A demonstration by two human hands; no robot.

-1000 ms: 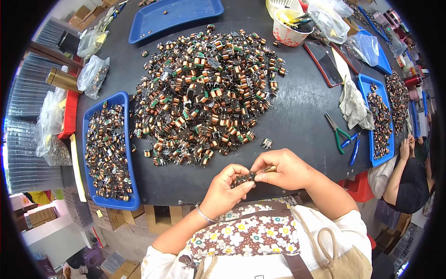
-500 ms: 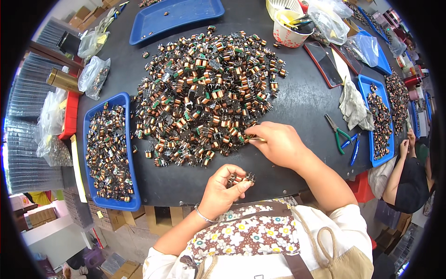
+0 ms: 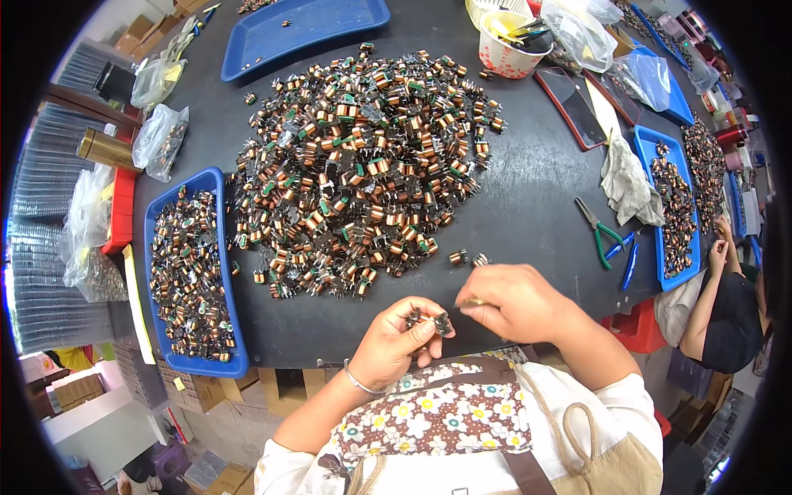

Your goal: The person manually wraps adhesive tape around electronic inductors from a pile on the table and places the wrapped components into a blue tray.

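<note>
A big heap of small copper-wound coils with black bases and metal pins [image 3: 355,181] covers the middle of the dark table. My left hand [image 3: 388,342], close to the near table edge, is closed round a few such coils [image 3: 441,323], with one showing at the fingertips. Just right of it, my right hand [image 3: 528,304] pinches a thin brass-coloured tool [image 3: 475,303]; the fingers hide most of it, so its kind is unclear. Apart from the heap, a loose coil [image 3: 458,257] lies beyond my right hand, and another [image 3: 480,260] is close to its knuckles.
A coil-filled blue tray [image 3: 241,334] stands left; a larger blue tray [image 3: 309,37] is at the back. To the right lie green-handled pliers [image 3: 601,235], a grey cloth [image 3: 629,186] and a red-edged phone [image 3: 571,109]. A patterned tub [image 3: 505,58] stands behind. Another person's hands [image 3: 722,247] work far right.
My right hand has drawn back from the heap's near right edge toward my left hand. Two coils now lie apart from the heap there. My left hand keeps its coils.
</note>
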